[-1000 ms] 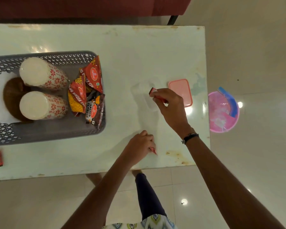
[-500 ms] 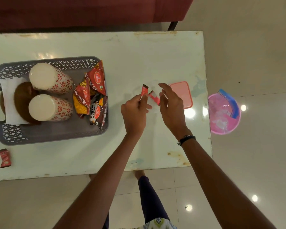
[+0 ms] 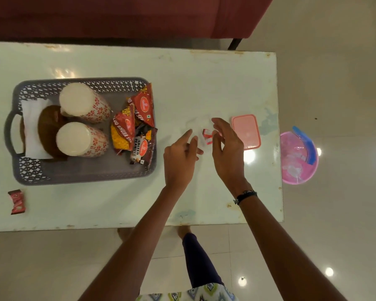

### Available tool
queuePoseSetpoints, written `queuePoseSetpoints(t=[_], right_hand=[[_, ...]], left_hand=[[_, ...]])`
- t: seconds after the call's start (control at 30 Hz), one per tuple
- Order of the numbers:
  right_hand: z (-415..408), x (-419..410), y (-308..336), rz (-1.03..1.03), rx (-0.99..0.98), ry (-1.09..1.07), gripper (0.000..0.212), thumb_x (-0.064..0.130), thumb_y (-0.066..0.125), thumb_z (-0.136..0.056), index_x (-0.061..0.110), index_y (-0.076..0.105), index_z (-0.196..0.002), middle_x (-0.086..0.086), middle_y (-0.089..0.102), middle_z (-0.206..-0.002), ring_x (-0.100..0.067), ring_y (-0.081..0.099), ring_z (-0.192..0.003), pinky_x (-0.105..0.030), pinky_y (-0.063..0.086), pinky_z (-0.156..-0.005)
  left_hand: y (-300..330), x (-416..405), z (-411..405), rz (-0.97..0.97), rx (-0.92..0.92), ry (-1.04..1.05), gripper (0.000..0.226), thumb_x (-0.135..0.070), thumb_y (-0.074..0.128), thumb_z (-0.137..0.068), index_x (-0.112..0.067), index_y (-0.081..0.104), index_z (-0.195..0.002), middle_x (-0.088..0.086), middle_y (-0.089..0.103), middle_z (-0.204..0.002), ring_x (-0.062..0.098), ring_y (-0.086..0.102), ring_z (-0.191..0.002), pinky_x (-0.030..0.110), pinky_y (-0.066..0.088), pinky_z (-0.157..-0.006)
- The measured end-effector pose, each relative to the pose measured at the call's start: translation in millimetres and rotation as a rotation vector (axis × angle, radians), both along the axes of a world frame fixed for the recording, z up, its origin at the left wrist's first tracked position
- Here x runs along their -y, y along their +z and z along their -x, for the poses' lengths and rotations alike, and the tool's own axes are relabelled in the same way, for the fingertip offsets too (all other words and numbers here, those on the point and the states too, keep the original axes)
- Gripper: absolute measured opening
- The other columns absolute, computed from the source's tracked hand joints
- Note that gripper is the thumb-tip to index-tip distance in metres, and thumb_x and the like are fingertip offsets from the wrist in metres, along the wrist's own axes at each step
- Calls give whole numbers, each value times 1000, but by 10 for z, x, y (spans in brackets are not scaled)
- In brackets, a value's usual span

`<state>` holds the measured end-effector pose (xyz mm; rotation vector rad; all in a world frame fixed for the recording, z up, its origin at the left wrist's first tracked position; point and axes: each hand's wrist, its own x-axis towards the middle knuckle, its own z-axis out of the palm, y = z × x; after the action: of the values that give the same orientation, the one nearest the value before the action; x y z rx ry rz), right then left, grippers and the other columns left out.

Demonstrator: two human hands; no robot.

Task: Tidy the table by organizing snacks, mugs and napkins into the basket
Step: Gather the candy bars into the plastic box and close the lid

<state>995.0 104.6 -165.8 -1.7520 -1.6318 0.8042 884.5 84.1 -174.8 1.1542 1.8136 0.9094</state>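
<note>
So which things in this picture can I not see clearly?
- Small red packets between the hands, head view: too small to read, and partly hidden by the right hand.
- Brown item in the basket: covered by two mugs.
- Clear container beside the pink lid: barely visible against the table.

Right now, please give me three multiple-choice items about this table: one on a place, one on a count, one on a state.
1. Where does the lone red candy wrapper lie?
A. Inside the basket
B. On the table, outside the basket's near left corner
C. On the pink lid

2. How many floral mugs are in the grey basket?
A. One
B. Two
C. Four

3. How do the mugs stand?
A. Upside down
B. Upright
C. Stacked together

Answers: 1 B, it lies on bare table beside the basket. 2 B, two show side by side. 3 A, their flat white bases face up.
</note>
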Motion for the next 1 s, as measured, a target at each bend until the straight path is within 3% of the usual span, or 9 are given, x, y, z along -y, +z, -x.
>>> queuePoseSetpoints(t=[0.1, 0.23, 0.3, 0.37, 0.5, 0.67, 0.77, 0.9, 1.0], right_hand=[[337, -21, 168, -13, -82, 61, 31, 4, 46, -97, 8, 54, -126, -5, 62, -123, -14, 60, -112, -23, 50, -94], [973, -11, 328, -27, -125, 193, 31, 6, 46, -97, 8, 54, -126, -6, 62, -125, -14, 60, -113, -29, 52, -94], [1363, 22, 369, -49, -119, 270, 30, 7, 47, -96, 10, 55, -125, -6, 63, -122, -15, 61, -108, -31, 55, -87], [1796, 75, 385, -72, -105, 335, 27, 8, 49, -96, 11, 57, -122, -4, 64, -119, -14, 62, -105, -31, 56, -84], [2735, 258, 369, -93, -117, 478, 31, 3, 47, -94, 8, 58, -122, -5, 65, -119, -16, 60, -109, -30, 51, -92], [3765, 466, 277, -62, -153, 614, 30, 1, 46, -94, 5, 59, -121, -8, 66, -118, -20, 62, -108, -35, 51, -93], [4190, 510, 178, -21, -176, 642, 30, 2, 44, -93, 4, 59, -120, -8, 66, -116, -20, 63, -107, -35, 51, -93], [4512, 489, 14, 30, -149, 637, 29, 4, 44, -96, 5, 58, -121, -5, 66, -117, -14, 61, -105, -30, 52, -90], [4645, 439, -101, 67, -152, 609, 29, 5, 44, -96, 7, 57, -122, -4, 65, -117, -12, 61, -105, -26, 52, -87]], left_hand=[[152, 62, 323, -45, 49, 62, 30, -24, 49, -97, -11, 60, -122, 1, 73, -75, 7, 68, -62, 19, 57, -61], [301, 180, 944, -116, 80, 160, 25, -21, 49, -97, -11, 60, -116, -3, 69, -86, 10, 70, -75, 23, 57, -62], [306, 275, 1339, -131, 66, 208, 25, -25, 48, -97, -14, 60, -115, 0, 71, -94, 15, 70, -83, 33, 59, -68], [321, 390, 1755, -120, 81, 280, 24, -25, 47, -98, -13, 60, -114, 5, 72, -89, 15, 70, -77, 36, 59, -67], [336, 674, 2624, -159, 50, 422, 22, -19, 42, -100, -9, 60, -108, -5, 67, -71, 3, 64, -60, 18, 52, -57], [18, 1163, 3635, -40, -60, 564, 16, -20, 45, -98, -14, 58, -103, 0, 65, -67, 16, 64, -60, 35, 56, -60], [-249, 1466, 4014, 129, -157, 544, 9, -22, 54, -91, -17, 54, -99, 3, 63, -80, 22, 62, -68, 45, 55, -65], [-467, 1679, 4115, 335, -270, 314, 36, -25, 67, -82, -7, 50, -108, 11, 52, -107, 27, 51, -96, 33, 44, -73], [-563, 1677, 4104, 318, -363, 218, 36, -26, 67, -82, -7, 49, -108, 9, 51, -108, 26, 49, -98, 33, 44, -69]])
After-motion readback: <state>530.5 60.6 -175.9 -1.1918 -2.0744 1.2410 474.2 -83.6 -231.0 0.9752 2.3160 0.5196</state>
